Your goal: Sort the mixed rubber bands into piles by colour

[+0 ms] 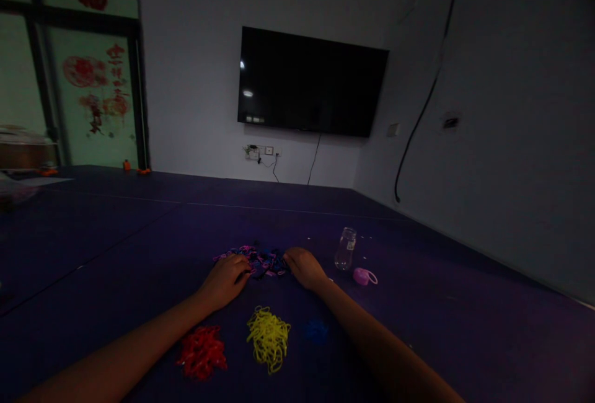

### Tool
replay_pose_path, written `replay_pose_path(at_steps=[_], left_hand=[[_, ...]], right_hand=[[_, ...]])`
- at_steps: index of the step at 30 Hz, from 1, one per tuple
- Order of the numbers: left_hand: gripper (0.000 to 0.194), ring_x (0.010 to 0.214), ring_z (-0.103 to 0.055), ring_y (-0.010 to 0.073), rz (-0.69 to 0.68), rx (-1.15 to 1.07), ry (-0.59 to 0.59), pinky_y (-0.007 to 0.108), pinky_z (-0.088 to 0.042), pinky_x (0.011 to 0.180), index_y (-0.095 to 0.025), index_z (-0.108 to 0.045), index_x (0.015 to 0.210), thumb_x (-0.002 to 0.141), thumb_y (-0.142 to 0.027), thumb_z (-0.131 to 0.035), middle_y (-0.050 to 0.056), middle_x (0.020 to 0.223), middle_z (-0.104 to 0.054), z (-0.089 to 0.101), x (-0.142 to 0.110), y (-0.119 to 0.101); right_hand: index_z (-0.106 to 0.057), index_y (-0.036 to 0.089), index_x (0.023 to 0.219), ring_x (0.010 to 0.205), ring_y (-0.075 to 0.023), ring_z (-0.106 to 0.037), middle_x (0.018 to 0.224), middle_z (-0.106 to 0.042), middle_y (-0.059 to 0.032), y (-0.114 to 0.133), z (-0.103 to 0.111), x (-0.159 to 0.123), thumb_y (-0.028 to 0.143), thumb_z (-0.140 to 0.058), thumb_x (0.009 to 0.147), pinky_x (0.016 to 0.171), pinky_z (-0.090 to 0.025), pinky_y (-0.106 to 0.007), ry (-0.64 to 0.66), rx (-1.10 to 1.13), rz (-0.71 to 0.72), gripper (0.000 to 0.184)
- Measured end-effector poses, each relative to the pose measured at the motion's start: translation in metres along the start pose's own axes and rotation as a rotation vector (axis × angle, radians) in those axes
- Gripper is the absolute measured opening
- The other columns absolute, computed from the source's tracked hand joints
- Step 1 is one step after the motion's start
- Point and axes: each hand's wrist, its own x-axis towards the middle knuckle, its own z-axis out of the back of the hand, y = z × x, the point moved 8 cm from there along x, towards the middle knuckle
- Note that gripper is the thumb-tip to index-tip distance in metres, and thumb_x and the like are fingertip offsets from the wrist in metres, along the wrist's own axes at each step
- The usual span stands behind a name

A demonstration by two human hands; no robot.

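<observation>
A mixed pile of small pink, purple and dark blue bands (260,260) lies on the dark purple mat (465,316). My left hand (226,279) rests at the pile's left edge, fingers curled down onto the bands. My right hand (304,266) sits at the pile's right edge with its fingers bent into the bands. Whether either hand has pinched a band is hidden. Nearer to me lie a red pile (201,351), a yellow pile (268,336) and a small blue pile (317,331).
A small clear bottle (345,248) stands right of my right hand, with a pink lid (364,276) beside it. A black television (309,82) hangs on the far wall. Glass doors with red decorations (93,93) are at the left. The room is dim.
</observation>
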Motion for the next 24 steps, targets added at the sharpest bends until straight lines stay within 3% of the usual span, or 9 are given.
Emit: replay_pose_path(at_steps=[13,24], left_hand=[[0.018,0.095,-0.060,0.0212,-0.022,-0.007,0.002,0.038,-0.043,0.090,-0.020,-0.066,0.093,0.086,-0.016,-0.050,0.006,0.098,-0.067,-0.0048,-0.0005,0.0043],[0.017,0.096,-0.060,0.0218,-0.003,-0.002,0.005,0.037,-0.045,0.087,-0.019,-0.065,0.092,0.084,-0.014,-0.051,0.007,0.099,-0.067,-0.0025,-0.0001,0.0023]], right_hand=[[-0.063,0.016,0.082,0.084,-0.0172,-0.057,0.084,-0.064,-0.0073,0.0058,0.0011,0.0006,0.031,-0.031,0.098,0.078,-0.040,-0.027,-0.008,0.040,0.068,0.039],[-0.068,0.016,0.097,0.100,-0.0191,-0.058,0.107,-0.065,-0.0097,0.0016,-0.0025,0.0006,0.028,-0.034,0.095,0.087,-0.042,-0.028,-0.003,0.076,0.061,0.036]])
